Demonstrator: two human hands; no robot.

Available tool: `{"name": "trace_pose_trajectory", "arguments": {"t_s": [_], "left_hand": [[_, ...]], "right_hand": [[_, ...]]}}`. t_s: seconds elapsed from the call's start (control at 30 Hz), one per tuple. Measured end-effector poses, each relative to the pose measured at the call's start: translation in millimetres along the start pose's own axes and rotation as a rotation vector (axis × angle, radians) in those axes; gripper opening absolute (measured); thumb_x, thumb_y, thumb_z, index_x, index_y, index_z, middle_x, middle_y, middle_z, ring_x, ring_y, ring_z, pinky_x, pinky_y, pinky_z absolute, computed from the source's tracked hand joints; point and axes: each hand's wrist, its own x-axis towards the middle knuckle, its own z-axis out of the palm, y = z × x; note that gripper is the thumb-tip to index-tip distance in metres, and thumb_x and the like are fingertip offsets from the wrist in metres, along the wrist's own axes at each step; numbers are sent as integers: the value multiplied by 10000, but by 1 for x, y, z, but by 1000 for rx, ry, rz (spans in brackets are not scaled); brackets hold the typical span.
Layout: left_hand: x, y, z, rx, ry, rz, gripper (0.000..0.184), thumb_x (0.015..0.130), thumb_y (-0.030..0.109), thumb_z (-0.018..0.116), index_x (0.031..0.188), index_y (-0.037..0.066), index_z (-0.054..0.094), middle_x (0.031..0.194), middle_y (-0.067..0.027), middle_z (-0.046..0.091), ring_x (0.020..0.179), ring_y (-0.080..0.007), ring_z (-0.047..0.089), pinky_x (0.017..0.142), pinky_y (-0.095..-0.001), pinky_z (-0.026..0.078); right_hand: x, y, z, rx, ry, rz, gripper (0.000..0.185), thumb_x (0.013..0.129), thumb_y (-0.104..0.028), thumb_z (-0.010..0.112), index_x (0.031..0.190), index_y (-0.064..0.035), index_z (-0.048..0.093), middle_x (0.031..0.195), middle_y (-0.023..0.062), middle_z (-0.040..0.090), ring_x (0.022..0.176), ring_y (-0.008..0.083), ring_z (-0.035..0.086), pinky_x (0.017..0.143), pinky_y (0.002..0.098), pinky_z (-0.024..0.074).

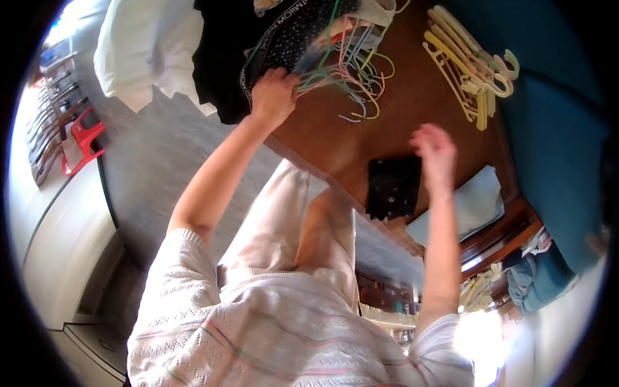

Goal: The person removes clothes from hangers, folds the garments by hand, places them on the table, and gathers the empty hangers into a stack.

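Note:
My left hand is closed at the edge of a black dotted garment with a white-lettered waistband. Right beside its fingers lies a tangle of coloured clothes hangers, pale blue, green, pink and yellow. My right hand is blurred, its fingers loosely bent and apart, with nothing visible in them. It is above the brown table, close to a folded black cloth with small light marks. A folded pale blue cloth lies beyond my right wrist, partly hidden by the forearm.
A bunch of yellow and cream hangers lies at the far right of the table. White cloth and black cloth hang over the left edge. A teal sofa borders the right side. A red stool stands on the left.

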Motion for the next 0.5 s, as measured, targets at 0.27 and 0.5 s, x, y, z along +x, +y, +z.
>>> {"name": "trace_pose_trajectory", "arguments": {"t_s": [0.27,0.5], "left_hand": [[-2,28,-84,-412,158,-51,190,736,9,576,888,105,637,706,-100,546,622,-282,570,535,-354,452],[-11,72,-115,-607,42,62,342,777,-6,550,1116,39,550,844,-132,608,744,-296,607,643,-333,489]], "right_hand": [[-64,-54,128,396,-388,183,341,873,-270,574,1099,-15,548,894,65,640,751,135,618,655,237,478],[-44,-121,165,546,-272,-58,317,869,-352,581,1007,-67,602,732,-25,543,616,58,484,529,193,409]]}}
